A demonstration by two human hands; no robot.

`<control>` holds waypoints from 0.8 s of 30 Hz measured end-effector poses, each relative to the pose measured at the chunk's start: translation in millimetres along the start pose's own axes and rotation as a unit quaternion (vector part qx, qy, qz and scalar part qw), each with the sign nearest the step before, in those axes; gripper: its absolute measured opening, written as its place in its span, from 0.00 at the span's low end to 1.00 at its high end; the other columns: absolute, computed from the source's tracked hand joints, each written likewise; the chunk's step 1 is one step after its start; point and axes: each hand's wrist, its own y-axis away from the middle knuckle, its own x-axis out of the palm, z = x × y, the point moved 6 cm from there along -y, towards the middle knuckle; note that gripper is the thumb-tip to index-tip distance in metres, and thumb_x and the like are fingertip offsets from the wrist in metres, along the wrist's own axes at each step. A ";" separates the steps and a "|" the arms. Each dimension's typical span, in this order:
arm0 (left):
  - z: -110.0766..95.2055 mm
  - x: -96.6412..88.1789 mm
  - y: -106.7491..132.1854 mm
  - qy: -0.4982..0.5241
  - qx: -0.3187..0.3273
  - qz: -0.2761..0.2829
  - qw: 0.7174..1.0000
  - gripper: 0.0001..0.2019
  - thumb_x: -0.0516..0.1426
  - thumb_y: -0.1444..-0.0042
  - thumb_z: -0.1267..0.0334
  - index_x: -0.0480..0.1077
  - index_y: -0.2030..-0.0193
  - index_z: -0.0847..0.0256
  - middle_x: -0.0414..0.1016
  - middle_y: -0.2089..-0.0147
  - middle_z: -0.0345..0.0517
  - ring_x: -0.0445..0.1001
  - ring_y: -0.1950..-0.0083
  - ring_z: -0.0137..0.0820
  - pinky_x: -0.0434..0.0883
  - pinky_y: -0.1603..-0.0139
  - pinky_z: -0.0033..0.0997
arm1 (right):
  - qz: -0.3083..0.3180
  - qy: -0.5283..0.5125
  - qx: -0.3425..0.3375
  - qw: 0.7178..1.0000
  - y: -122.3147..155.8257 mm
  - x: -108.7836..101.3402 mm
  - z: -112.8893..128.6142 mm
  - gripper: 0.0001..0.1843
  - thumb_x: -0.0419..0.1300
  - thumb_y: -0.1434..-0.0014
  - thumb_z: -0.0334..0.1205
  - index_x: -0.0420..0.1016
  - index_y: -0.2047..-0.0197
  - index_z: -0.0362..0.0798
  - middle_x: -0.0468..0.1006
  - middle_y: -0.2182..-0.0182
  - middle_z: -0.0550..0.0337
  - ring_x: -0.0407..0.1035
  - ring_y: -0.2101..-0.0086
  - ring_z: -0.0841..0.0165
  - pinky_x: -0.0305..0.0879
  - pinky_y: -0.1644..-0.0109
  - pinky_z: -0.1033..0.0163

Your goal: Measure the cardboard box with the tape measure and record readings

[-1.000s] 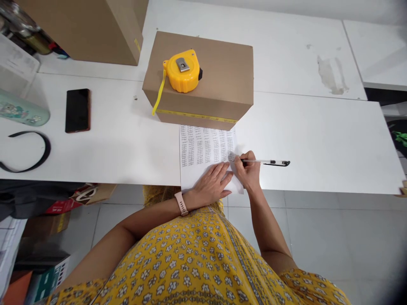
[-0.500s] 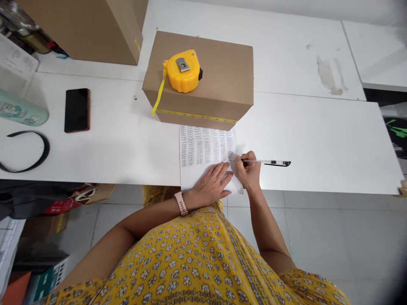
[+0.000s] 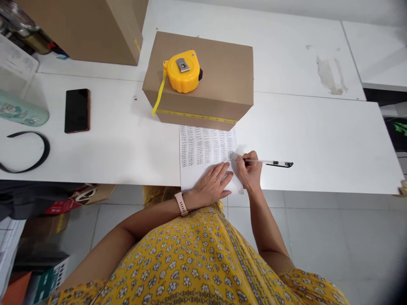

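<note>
My right hand [image 3: 250, 172] is closed around a clear pen with black ends [image 3: 270, 162], its tip at the right edge of the writing. Under both hands lies a white sheet of paper [image 3: 190, 178], covered in columns of small handwriting too tiny to read. It hangs a little over the desk's front edge. My left hand [image 3: 212, 182], with a pink watch band on the wrist, rests flat on the lower part of the sheet, fingers stretched out. The sheet's far end meets a brown cardboard box [image 3: 219, 76], on which a yellow tape measure [image 3: 183, 74] sits.
A dark phone [image 3: 77, 110], a black curved band [image 3: 46, 148] and a pale green bottle [image 3: 23, 111] are on the left of the white desk [image 3: 318, 140]. A larger cardboard box [image 3: 95, 34] stands at the back left. Bags [image 3: 92, 194] lie below the desk.
My right hand and the pen have shifted slightly to the right across the paper. My left hand, the box and the tape measure stay in place.
</note>
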 end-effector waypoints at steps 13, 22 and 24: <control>0.3 0.9 0.7 0.004 -0.004 -0.006 1.000 0.31 0.52 0.29 0.45 0.62 0.33 0.71 0.57 0.24 0.73 0.59 0.24 0.53 0.57 0.26 0.52 | 0.025 0.001 0.002 1.000 -0.1 1.0 -6.6 0.14 0.62 0.38 0.44 0.62 0.71 0.53 0.65 0.78 0.68 0.59 0.77 0.72 0.57 0.72 0.63; -0.3 0.8 1.0 -0.006 0.001 -0.014 1.000 0.31 0.52 0.29 0.44 0.63 0.33 0.72 0.58 0.25 0.74 0.61 0.25 0.54 0.57 0.25 0.51 | 0.021 0.010 0.003 1.000 0.7 0.5 -8.5 0.13 0.62 0.38 0.44 0.61 0.70 0.53 0.65 0.79 0.68 0.58 0.77 0.72 0.57 0.72 0.63; -0.5 1.2 1.2 -0.007 0.002 -0.014 1.000 0.31 0.52 0.29 0.44 0.63 0.33 0.72 0.58 0.25 0.74 0.61 0.25 0.54 0.57 0.25 0.52 | 0.018 0.012 0.002 1.000 0.6 -0.1 -7.6 0.13 0.62 0.38 0.44 0.62 0.71 0.53 0.65 0.79 0.68 0.59 0.77 0.72 0.57 0.72 0.64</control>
